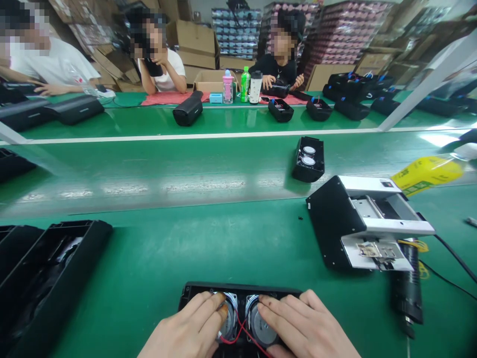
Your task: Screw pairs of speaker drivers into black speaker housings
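A black speaker housing (pixel 208 286) lies on the green bench at the bottom middle, with two round silver speaker drivers in it. My left hand (pixel 186 325) rests its outstretched fingers on the left driver (pixel 231 323). On the right driver (pixel 259 325) lie the fingers of my right hand (pixel 307 325), stretched flat. Red wires (pixel 238 334) cross between the two drivers. The thumbs and the housing's lower part are partly hidden by the hands and the frame edge.
To the right stand a black-and-white screw feeder (pixel 331 223) and a black electric screwdriver (pixel 408 293). Open black housings (pixel 82 258) lie at the left. A unit with two round drivers (pixel 309 171) sits on the belt (pixel 186 164). Several people work across it.
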The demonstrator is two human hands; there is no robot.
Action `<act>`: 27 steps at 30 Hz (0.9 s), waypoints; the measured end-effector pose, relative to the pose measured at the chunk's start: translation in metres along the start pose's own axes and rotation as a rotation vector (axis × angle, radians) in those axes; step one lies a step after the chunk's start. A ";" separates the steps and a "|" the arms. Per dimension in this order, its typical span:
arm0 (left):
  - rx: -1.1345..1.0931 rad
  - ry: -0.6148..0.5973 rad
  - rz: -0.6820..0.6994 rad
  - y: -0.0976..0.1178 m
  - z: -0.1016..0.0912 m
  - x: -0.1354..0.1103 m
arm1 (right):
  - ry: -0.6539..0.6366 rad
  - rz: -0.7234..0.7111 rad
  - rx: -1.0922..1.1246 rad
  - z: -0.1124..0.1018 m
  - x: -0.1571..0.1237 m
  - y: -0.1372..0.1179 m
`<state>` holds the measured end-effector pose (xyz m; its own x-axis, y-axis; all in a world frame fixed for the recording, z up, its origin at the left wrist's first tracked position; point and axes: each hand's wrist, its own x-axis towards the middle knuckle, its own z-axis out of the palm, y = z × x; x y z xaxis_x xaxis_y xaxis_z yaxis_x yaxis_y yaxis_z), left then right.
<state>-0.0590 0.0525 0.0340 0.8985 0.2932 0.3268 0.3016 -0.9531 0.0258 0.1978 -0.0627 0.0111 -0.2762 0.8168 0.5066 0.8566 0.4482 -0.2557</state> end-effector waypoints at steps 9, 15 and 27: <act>0.011 0.020 0.017 -0.001 -0.003 -0.002 | 0.003 0.017 0.006 0.000 0.000 -0.001; 0.013 0.008 0.017 -0.001 -0.002 -0.004 | 0.010 0.013 0.020 0.000 0.000 -0.002; -0.017 -0.032 0.011 0.000 0.002 -0.010 | 0.017 0.027 0.040 0.001 -0.003 -0.002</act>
<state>-0.0669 0.0494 0.0292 0.9115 0.2846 0.2970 0.2864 -0.9573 0.0383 0.1961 -0.0653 0.0092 -0.2458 0.8227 0.5127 0.8454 0.4406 -0.3018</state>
